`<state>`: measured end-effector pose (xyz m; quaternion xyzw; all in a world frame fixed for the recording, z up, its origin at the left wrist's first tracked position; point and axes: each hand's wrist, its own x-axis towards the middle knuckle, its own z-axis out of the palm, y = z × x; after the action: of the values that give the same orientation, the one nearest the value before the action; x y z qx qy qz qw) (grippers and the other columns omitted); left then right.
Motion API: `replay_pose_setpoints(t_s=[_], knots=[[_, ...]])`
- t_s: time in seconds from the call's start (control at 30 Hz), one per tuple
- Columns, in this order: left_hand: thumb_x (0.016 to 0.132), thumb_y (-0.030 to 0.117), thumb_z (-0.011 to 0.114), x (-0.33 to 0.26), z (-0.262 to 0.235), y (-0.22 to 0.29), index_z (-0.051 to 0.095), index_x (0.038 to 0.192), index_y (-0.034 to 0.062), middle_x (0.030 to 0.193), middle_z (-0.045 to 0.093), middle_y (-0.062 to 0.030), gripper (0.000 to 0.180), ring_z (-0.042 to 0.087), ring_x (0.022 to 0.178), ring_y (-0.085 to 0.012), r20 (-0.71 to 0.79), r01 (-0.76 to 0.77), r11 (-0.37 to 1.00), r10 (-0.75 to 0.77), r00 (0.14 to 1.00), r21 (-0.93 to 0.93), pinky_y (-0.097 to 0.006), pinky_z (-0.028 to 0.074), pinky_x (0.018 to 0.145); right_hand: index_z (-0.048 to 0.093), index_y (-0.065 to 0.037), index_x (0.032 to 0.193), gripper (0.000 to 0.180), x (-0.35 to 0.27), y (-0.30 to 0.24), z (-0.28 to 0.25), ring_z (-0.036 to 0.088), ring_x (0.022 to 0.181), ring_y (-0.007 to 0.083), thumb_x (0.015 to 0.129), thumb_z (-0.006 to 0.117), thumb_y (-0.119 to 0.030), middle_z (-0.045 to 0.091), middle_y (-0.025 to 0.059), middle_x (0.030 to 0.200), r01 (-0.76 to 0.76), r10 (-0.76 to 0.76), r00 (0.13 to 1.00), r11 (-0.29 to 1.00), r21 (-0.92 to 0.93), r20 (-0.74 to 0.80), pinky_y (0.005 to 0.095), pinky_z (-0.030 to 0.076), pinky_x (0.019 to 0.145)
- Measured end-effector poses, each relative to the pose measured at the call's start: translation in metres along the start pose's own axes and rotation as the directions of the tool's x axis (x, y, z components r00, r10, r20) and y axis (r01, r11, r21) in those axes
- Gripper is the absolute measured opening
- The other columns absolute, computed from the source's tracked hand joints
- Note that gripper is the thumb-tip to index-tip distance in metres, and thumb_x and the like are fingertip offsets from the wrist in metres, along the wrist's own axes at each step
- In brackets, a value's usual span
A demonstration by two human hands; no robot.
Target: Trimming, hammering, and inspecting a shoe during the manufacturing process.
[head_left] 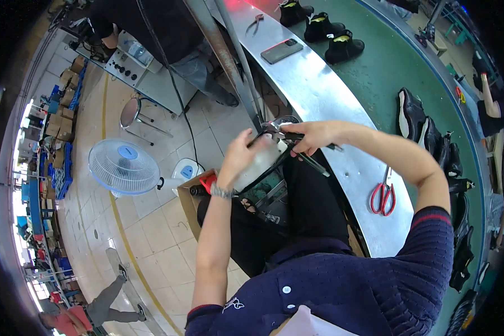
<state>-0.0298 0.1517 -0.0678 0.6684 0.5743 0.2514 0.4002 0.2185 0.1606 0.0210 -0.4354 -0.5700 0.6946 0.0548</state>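
Observation:
A shoe (257, 168) with a white underside and a dark edge lies over my lap, sole side up. My right hand (315, 136) is closed round dark-handled pliers (318, 166) at the shoe's far end. Their long handles stick out past my fingers, and the jaw end is partly hidden. My left hand (239, 155) is raised at the shoe's left side, a metal-banded watch on its wrist. Motion smears its fingers, so I cannot make out whether they touch the shoe.
Red-handled scissors (383, 197), a phone (281, 51) and another pair of pliers (255, 24) lie on the metal worktop (341, 120). Black shoes (344, 47) stand on the green surface beyond. Left are a fan (124, 167), a stool (131, 113) and an open carton (188, 207).

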Motion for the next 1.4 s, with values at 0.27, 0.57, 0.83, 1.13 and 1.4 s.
replay_pose_setpoints(t_s=[0.27, 0.57, 0.83, 1.13, 1.4], knots=[[0.061, 0.007, 0.083, -0.066, 0.044, 0.045, 0.03, 0.142, -0.0074, 0.126, 0.052, -0.0221, 0.098, 0.046, 0.122, -0.035, -0.181, -0.062, 0.942, 0.127, 0.975, 0.33, -0.043, 0.032, 0.105, 0.018, -0.017, 0.152, 0.067, -0.014, 0.027, 0.036, 0.056, 0.06, 0.0128, 0.096, 0.054, -0.016, 0.056, 0.0049, 0.075, -0.053, -0.002, 0.988, 0.935, -0.351, -0.157, 0.0294, 0.052, 0.056], [0.064, 0.01, 0.08, -0.075, 0.052, 0.026, 0.042, 0.135, -0.0062, 0.131, 0.051, -0.0209, 0.083, 0.046, 0.125, -0.033, -0.232, -0.267, 0.861, 0.393, 0.89, 0.434, -0.043, 0.036, 0.105, 0.035, -0.004, 0.141, 0.056, -0.023, 0.041, 0.038, 0.06, 0.065, 0.0448, 0.092, 0.057, -0.016, 0.059, 0.028, 0.069, 0.113, -0.314, 0.926, 0.76, -0.64, -0.21, 0.0513, 0.045, 0.062], [0.074, 0.021, 0.074, -0.065, 0.054, 0.02, 0.048, 0.129, -0.0081, 0.128, 0.052, -0.0268, 0.068, 0.049, 0.119, -0.0397, -0.208, -0.318, 0.701, 0.555, 0.806, 0.638, -0.046, 0.039, 0.102, 0.041, -0.014, 0.139, 0.051, -0.002, 0.01, 0.033, 0.062, 0.076, 0.0464, 0.09, 0.057, -0.016, 0.064, 0.0274, 0.077, 0.123, -0.472, 0.827, 0.681, -0.722, -0.304, 0.0529, 0.048, 0.069], [0.078, 0.024, 0.07, -0.067, 0.058, 0.019, 0.048, 0.131, -0.0086, 0.132, 0.051, -0.0268, 0.066, 0.05, 0.122, -0.0384, -0.215, -0.253, 0.683, 0.521, 0.826, 0.685, -0.046, 0.037, 0.104, 0.035, -0.014, 0.143, 0.058, 0.008, 0.006, 0.035, 0.062, 0.076, 0.0468, 0.09, 0.057, -0.018, 0.064, 0.0271, 0.081, 0.068, -0.465, 0.741, 0.769, -0.636, -0.484, 0.0536, 0.048, 0.071], [0.077, 0.023, 0.071, -0.064, 0.054, 0.02, 0.049, 0.13, -0.0092, 0.132, 0.051, -0.0263, 0.066, 0.049, 0.122, -0.0382, -0.232, -0.243, 0.695, 0.515, 0.825, 0.677, -0.045, 0.037, 0.104, 0.015, -0.026, 0.152, 0.078, 0.014, 0.009, 0.032, 0.061, 0.071, 0.0474, 0.089, 0.058, -0.012, 0.063, 0.0273, 0.078, 0.189, -0.497, 0.741, 0.8, -0.57, -0.452, 0.0529, 0.047, 0.07]])
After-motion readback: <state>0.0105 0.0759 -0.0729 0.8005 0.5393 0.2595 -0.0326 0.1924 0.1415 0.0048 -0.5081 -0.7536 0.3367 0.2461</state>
